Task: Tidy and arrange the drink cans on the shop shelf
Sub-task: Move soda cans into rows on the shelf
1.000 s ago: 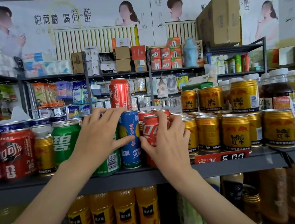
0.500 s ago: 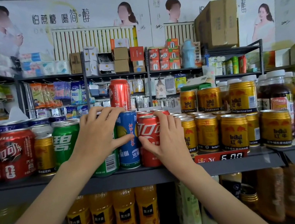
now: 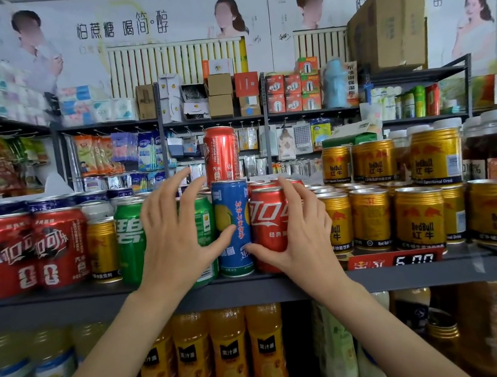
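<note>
A red cola can (image 3: 268, 217) stands at the front of the grey shelf (image 3: 67, 307), close against a blue can (image 3: 231, 209). My right hand (image 3: 303, 235) holds the red can, fingers along its right side and thumb across its lower front. My left hand (image 3: 178, 237) is spread in front of a green can (image 3: 204, 219), fingers lifted and straight, thumb tip touching the blue can. A tall red can (image 3: 221, 154) stands on top of the blue can.
Left of my hands stand a green can (image 3: 130, 240), a gold can (image 3: 103, 250) and red cola cans (image 3: 33, 252). Several gold energy-drink cans (image 3: 420, 217) fill the right, above a red price tag (image 3: 397, 261). Orange juice bottles (image 3: 230, 356) line the shelf below.
My left hand's fingers have lifted off the green can and spread. My right hand has shifted to the red can's right side, uncovering its front.
</note>
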Available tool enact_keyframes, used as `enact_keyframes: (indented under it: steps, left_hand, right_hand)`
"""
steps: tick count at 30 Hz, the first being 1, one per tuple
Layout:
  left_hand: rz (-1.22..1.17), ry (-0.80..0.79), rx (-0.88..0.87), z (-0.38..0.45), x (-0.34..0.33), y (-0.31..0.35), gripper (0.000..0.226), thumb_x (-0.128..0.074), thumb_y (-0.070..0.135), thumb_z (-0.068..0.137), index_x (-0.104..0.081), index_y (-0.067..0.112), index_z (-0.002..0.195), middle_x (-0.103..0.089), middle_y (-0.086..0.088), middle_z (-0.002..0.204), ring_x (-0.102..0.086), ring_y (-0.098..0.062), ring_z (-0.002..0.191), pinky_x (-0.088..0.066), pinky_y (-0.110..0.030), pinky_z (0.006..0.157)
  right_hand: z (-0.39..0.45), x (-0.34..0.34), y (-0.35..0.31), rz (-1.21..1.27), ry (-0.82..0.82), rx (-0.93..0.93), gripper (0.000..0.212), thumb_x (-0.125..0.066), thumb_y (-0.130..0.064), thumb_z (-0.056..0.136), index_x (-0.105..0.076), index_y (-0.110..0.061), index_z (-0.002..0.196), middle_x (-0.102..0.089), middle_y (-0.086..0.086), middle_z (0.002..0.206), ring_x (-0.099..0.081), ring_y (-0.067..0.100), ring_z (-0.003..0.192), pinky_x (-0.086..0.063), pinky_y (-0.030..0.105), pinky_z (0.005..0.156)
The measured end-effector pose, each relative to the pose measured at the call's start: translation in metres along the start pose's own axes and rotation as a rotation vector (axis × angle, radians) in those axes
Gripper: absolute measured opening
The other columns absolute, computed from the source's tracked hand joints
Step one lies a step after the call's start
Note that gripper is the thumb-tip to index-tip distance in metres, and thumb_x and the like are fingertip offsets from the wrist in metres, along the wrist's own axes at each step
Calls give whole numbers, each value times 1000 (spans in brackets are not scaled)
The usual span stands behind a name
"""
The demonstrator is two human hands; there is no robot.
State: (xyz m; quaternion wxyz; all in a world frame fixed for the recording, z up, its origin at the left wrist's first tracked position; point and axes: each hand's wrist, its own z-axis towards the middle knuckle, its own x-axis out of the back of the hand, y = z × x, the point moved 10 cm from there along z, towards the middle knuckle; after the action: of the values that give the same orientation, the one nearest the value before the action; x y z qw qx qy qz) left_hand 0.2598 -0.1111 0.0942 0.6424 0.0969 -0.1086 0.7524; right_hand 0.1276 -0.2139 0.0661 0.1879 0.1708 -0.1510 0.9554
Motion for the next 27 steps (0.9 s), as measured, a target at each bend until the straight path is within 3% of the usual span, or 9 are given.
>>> enact_keyframes:
  steps: [4, 7, 12, 16, 18, 23, 27]
  left_hand:
    - [-52, -12, 50, -9, -2, -4, 76, -50, 58, 73, -27, 20, 135, -22, -5, 143, -21, -24, 134, -16, -44, 110]
    - [-146, 8, 111, -13, -2, -7, 74, -66, 41, 74, -28, 21, 134, -23, -7, 144, -21, -24, 133, -20, -40, 108]
    - [-356, 48, 278, -22, 2, -16, 81, -74, 23, 73, -27, 20, 138, -22, -7, 146, -19, -17, 136, -18, -28, 108]
    - [-418, -28, 409, -30, -6, -24, 88, -73, 29, 75, -19, 21, 143, -26, -2, 144, -27, -14, 133, -26, -33, 105]
    - [-395, -62, 411, -30, -7, -25, 90, -71, 34, 76, -15, 24, 145, -26, 2, 147, -26, -13, 135, -27, -35, 107]
    - [-301, -83, 356, -29, -5, -25, 91, -68, 43, 76, -13, 25, 146, -29, 2, 147, -27, -13, 133, -24, -23, 101]
    - [-288, -54, 370, -30, -5, -22, 89, -67, 41, 77, -13, 23, 146, -33, -4, 142, -30, -19, 130, -31, -33, 102]
  right_hand:
    - [0, 4, 0, 1, 29, -6, 92, -47, -71, 66, -9, -32, 140, -26, 6, 142, -29, 23, 130, -31, 47, 105]
    - [1, 4, -4, -36, 27, 8, 89, -47, -69, 67, -16, -28, 140, -28, 7, 142, -28, 24, 129, -30, 47, 104]
    - [0, 5, -4, -31, 19, -1, 94, -66, -58, 69, -19, -23, 143, -27, 8, 143, -27, 26, 131, -30, 48, 105]
    - [0, 7, -8, -53, 60, 12, 91, -61, -60, 69, -21, -23, 141, -29, 9, 141, -30, 27, 128, -33, 49, 102]
    - [0, 7, -12, -67, 72, 30, 91, -68, -54, 69, -22, -22, 140, -30, 11, 140, -29, 26, 128, -30, 49, 102]
    - [3, 7, -21, -95, 91, 60, 91, -73, -49, 69, -21, -22, 139, -30, 13, 141, -28, 28, 129, -30, 48, 102]
    - [3, 7, -21, -104, 97, 62, 90, -72, -50, 69, -21, -24, 138, -30, 12, 141, -26, 26, 129, -29, 48, 103]
